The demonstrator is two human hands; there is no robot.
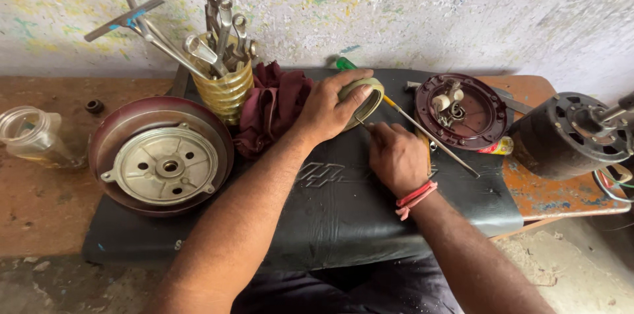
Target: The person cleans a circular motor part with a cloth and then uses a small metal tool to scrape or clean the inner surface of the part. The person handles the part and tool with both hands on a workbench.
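- Left hand (327, 110): fingers curled over a roll of tape (364, 97), pinning it upright on the black mat (343, 208) near the maroon cloth (274, 106).
- Right hand (396, 155): fingertips pressed together beside the roll, apparently pinching its loose end; what they hold is too small to tell.
- Technique: steady the roll and draw the end out flat, keeping clear of the screwdriver (429, 134) just beside.

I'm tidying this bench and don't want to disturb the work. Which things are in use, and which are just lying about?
In use:
left hand gripping the tape roll
right hand at the tape's loose end

Lying about:
screwdriver
maroon cloth
spanner jar
round motor cover
dark motor
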